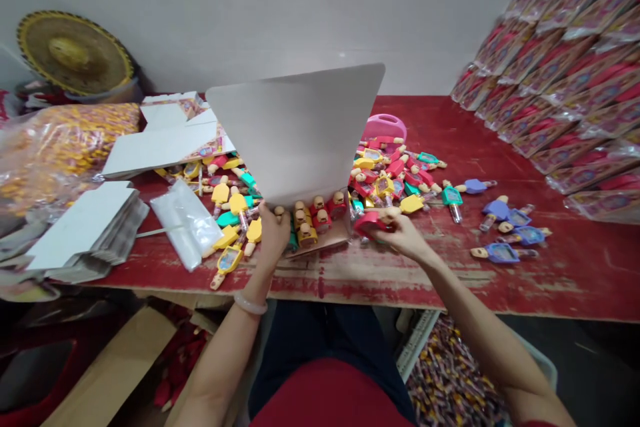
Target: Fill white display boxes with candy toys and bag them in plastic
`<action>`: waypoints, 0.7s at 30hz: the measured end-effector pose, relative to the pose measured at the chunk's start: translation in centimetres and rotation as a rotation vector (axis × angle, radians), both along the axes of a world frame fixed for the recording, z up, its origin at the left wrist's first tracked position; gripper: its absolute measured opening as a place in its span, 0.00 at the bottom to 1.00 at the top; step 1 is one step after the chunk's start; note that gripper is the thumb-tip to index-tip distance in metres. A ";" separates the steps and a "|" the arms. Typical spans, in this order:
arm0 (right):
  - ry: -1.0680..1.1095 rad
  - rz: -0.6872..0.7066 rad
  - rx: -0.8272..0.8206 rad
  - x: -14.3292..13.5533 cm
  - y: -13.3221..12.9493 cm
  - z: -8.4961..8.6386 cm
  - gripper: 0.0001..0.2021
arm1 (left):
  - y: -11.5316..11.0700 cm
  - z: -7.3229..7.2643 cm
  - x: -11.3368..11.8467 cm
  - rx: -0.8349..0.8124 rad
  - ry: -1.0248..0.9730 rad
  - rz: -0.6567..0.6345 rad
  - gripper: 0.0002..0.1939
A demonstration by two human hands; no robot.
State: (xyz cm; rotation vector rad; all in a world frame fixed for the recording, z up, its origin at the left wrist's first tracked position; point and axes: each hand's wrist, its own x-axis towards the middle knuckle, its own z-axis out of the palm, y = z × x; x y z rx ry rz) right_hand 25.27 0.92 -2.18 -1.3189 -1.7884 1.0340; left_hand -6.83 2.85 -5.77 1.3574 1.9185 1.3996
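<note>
A display box [341,232] with its tall white lid panel [300,133] raised stands on the red table [450,287]. Inside it, several red and yellow toys stand upright, their beige tops showing. At the box's left end, my left hand [275,230] has its fingers around a green toy [293,240]. My right hand [400,232] is closed on a red toy [367,221] just right of the box. Loose yellow, red and green toys [385,187] lie in a pile behind and beside the box.
Purple toys [503,252] lie at the right. Packaged goods [565,80] are stacked at the right edge. Folded white cartons [85,227], clear plastic bags [185,223] and a large filled bag [65,147] occupy the left. A bin of small toys [450,373] stands below the table.
</note>
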 end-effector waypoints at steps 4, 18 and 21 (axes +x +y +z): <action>-0.260 0.102 0.127 -3.9 1.9 -0.9 0.15 | -0.1 0.1 0.0 -0.019 -0.003 0.011 0.26; -0.716 0.174 0.033 -7.1 4.2 -0.5 0.16 | -0.2 0.1 0.0 0.030 -0.023 -0.056 0.22; -0.494 -0.022 0.230 -6.5 2.7 -2.3 0.16 | -0.1 -0.1 -0.1 0.014 -0.016 -0.037 0.23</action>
